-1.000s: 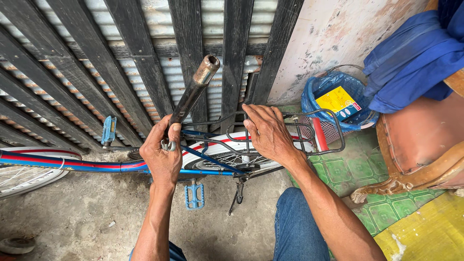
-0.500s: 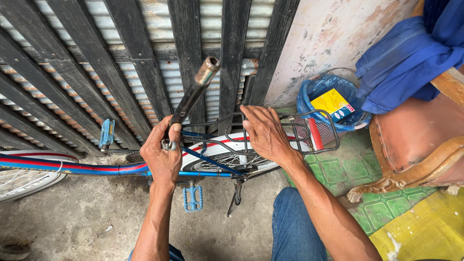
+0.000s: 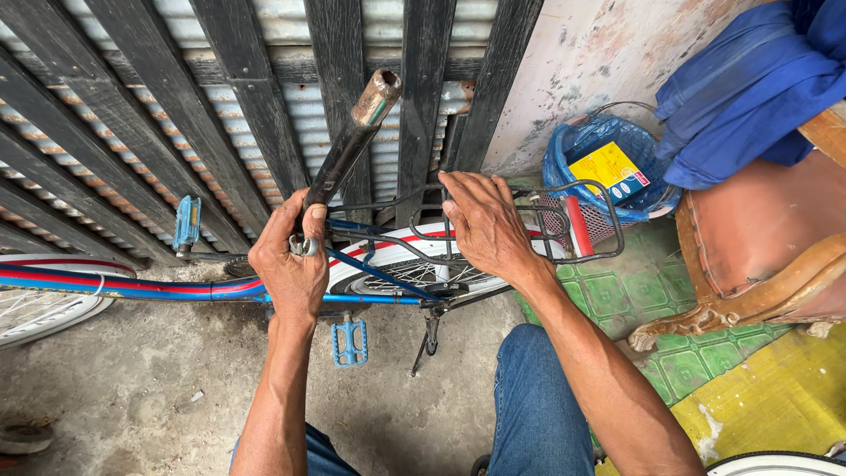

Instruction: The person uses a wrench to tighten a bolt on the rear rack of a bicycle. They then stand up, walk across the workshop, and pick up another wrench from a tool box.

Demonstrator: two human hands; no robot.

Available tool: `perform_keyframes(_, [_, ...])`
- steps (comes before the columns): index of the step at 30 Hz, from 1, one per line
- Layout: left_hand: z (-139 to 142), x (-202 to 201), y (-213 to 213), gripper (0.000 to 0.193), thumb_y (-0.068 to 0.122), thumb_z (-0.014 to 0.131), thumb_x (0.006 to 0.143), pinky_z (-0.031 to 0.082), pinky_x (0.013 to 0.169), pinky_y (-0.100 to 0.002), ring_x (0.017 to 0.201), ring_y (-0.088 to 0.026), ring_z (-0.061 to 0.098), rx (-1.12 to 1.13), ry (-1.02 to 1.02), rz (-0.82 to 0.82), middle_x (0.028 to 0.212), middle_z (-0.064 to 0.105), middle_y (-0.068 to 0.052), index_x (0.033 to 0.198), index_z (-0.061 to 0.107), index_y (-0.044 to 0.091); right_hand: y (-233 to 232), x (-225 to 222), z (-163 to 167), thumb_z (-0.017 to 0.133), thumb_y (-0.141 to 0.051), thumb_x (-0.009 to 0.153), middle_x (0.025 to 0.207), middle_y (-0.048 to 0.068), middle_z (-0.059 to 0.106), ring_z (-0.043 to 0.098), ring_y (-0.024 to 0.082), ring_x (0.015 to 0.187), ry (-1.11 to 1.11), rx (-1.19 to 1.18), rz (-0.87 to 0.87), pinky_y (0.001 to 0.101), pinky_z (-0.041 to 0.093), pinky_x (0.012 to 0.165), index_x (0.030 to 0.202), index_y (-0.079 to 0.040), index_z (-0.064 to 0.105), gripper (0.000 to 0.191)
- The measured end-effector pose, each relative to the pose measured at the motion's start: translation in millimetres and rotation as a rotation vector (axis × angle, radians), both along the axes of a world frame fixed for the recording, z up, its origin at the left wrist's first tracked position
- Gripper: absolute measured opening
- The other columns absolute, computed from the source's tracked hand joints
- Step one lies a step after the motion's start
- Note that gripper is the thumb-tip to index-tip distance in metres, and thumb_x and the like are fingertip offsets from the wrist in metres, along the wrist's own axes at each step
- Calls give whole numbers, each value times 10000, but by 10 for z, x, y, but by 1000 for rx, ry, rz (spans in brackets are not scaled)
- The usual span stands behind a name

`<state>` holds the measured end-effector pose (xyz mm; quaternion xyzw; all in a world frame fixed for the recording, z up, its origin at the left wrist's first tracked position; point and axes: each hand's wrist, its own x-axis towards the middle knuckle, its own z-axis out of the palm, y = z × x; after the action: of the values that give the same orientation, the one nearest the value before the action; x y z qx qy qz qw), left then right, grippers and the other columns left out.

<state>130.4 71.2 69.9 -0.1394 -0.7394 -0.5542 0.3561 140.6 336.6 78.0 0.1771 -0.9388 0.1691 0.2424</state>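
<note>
The left hand (image 3: 291,264) is gripping the base of the bare seat post (image 3: 352,141), fingers wrapped shut around it where it is rising tilted from the blue bicycle frame (image 3: 132,286). The right hand (image 3: 485,225) is resting flat, fingers spread, on the black rear carrier rack (image 3: 590,251) above the white mudguard (image 3: 388,256). A blue pedal (image 3: 350,341) is hanging below the frame.

Fence (image 3: 220,97) close behind bicycle frame (image 3: 132,286), chair (image 3: 758,247) right, floor (image 3: 150,388) seemingly open
</note>
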Motion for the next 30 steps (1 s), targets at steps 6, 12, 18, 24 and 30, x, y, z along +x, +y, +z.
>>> perform_keyframes(6, [5,2,2,209,197,692,1059,534,768,-283,860,-103,667,10,-29,-8,961,738,-63,1180,739,33,10,13,-7,518,-160,1044,1400,203,605,537,346,1319,-8,-1,-2,503,333,1137,1423,21,557,421])
perform_keyframes(12, [-7,11,13,208,183,687,1056,518,735,-280,809,-100,638,25,-89,-11,918,723,-68,1185,741,29,-4,11,-13,518,-158,1036,1407,198,601,534,343,1326,-29,-3,-12,502,331,1138,1427,17,552,430])
perform_keyframes(18, [-3,-1,-2,204,159,687,1059,525,788,-278,877,-120,662,-2,-20,-6,985,734,-89,1194,726,10,-15,12,24,515,-161,1049,1411,203,598,528,359,1331,-21,-7,-4,510,327,1147,1424,18,553,417])
perform_keyframes(24, [-39,-18,10,175,125,682,1060,532,805,-281,898,-125,676,8,-38,-3,997,738,-95,1181,724,6,-1,0,42,527,-178,1041,1372,199,627,556,361,1276,-37,-32,1,496,361,1115,1396,18,582,409])
perform_keyframes(30, [-124,-50,-3,164,109,666,1071,530,805,-287,893,-136,661,-10,-46,8,1007,736,-99,1181,719,-1,175,-221,185,545,-254,1022,1223,194,706,665,353,1117,-247,-24,30,497,455,976,1287,-7,657,379])
